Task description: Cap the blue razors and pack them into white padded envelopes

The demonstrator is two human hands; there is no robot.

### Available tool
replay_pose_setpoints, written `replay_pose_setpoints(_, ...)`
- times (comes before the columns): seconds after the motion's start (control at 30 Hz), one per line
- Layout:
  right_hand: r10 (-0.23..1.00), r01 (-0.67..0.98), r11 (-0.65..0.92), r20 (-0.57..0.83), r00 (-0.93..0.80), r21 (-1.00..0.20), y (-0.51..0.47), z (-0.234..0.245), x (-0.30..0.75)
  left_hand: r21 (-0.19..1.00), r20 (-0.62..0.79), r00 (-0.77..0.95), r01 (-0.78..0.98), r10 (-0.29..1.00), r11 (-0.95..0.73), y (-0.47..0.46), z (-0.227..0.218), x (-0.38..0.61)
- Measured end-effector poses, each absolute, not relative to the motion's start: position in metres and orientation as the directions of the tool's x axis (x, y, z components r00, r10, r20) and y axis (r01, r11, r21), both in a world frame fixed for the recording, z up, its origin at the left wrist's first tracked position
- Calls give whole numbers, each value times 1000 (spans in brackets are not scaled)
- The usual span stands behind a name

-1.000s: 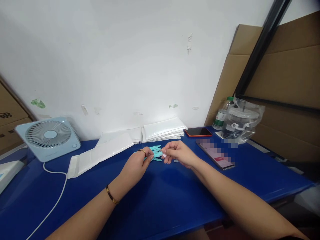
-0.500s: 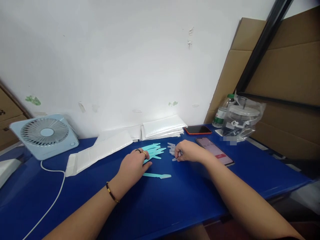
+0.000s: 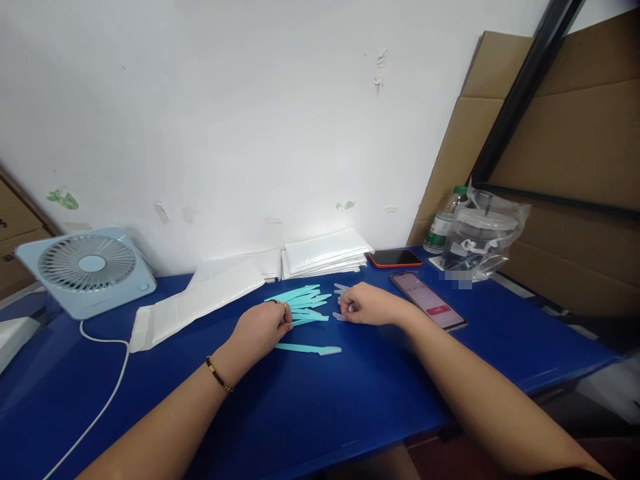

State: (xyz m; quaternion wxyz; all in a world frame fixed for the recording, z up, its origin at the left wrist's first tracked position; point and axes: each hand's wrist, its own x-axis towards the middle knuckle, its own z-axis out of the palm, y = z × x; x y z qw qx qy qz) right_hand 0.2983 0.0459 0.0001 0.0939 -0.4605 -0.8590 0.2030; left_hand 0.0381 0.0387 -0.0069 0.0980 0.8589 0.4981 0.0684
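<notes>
A loose pile of teal plastic sticks (image 3: 303, 298) lies on the blue table (image 3: 320, 407) ahead of me. My left hand (image 3: 261, 328) is curled at the pile's near left edge, fingertips pinched on the end of one teal stick. One teal stick with a white cap (image 3: 308, 349) lies apart, just right of that hand. My right hand (image 3: 369, 306) rests closed over several small clear caps (image 3: 342, 289), its fingertips pinched on one of them.
A light blue desk fan (image 3: 87, 269) with a white cable (image 3: 107, 387) stands at the left. Behind the pile are a long white bag (image 3: 195, 303) and stacked white pouches (image 3: 325, 252). To the right are two phones (image 3: 427, 300) (image 3: 395, 258), a bottle (image 3: 443, 230), a bagged container (image 3: 483, 240) and cardboard (image 3: 575, 167).
One second ago both hands held a teal stick and cap together above the table. The capped stick now lies on the table; my left hand went to the pile, my right to the caps.
</notes>
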Motion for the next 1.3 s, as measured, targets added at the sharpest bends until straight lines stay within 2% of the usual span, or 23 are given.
replay_pose_setpoints(0.53, 784, 689, 547, 2, -621, -475, 44, -3, 284, 295, 39, 545, 795, 838, -530, 38, -16, 48)
replay_pose_setpoints(0.73, 764, 675, 448, -141, -629, -585, 45, 4, 295, 481, -160, 585, 749, 795, -455, 31, -7, 50)
replay_pose_setpoints(0.8, 823, 719, 425, -96, -560, -550, 47, 8, 306, 480, -124, 584, 743, 802, -467, 32, -5, 48)
replay_pose_setpoints(0.93, 903, 816, 396, 15, -430, -422, 53, 11, 324, 381, 14, 578, 751, 816, -539, 39, -11, 41)
replay_pose_setpoints(1.13, 924, 889, 374, 18, -383, -264, 57, 2, 318, 307, 20, 586, 768, 810, -563, 46, -19, 37)
replay_pose_setpoints(1.3, 924, 888, 383, 110, -367, -254, 61, -6, 312, 314, 16, 568, 778, 823, -544, 43, -17, 41)
